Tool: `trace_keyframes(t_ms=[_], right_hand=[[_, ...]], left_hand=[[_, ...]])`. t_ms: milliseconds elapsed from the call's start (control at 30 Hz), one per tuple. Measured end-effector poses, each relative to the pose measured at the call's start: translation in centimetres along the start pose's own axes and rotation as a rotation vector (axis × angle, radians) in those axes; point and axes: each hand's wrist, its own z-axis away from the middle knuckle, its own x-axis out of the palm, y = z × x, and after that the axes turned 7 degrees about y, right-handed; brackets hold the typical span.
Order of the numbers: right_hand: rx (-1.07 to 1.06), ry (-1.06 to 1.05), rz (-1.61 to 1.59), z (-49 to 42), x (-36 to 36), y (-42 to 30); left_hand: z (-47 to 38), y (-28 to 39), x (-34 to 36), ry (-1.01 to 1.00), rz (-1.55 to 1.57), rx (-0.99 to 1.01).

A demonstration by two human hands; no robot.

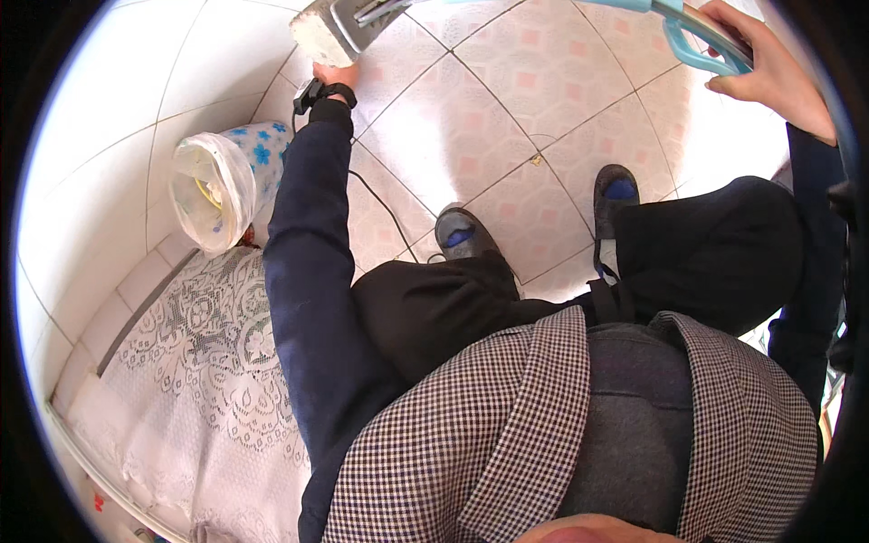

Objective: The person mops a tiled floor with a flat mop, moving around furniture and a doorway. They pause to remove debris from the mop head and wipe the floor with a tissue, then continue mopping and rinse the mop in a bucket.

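A sponge mop is held across the top of the view. Its pale sponge head [322,37] is raised at the upper left, with a metal clamp [354,22] over it. My left hand [336,72] is at the lower side of the sponge, and its fingers are hidden behind it. On that wrist is a black band [339,91] with a small dark device. My right hand [767,71], at the upper right, grips the mop's handle beside the light blue lever [699,58]. The middle of the pole runs out of the picture.
A flower-patterned bin [261,153] with a clear liner stands by the tiled wall [115,115], near my left forearm. A dark cable [383,197] crosses the tiled floor [489,129]. A small yellowish scrap [536,160] lies there. White lace cloth [224,366] covers a surface at left.
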Motion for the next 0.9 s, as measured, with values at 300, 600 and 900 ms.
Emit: trace_keyframes(t_ms=[300,600,900], right_hand=[[-0.074,0.039,-0.043,-0.8,0.7,1.0],[-0.129,-0.007,0.028,0.0,0.0,0.1],[-0.172,-0.020,0.018,-0.7,0.8,0.1]], left_hand=[[5.8,13.4,-2.8,-0.335,0.038,0.123],[16.3,13.9,-12.2,-0.613,0.229,0.097],[23.9,14.4,-14.2,-0.461,0.044,0.208]])
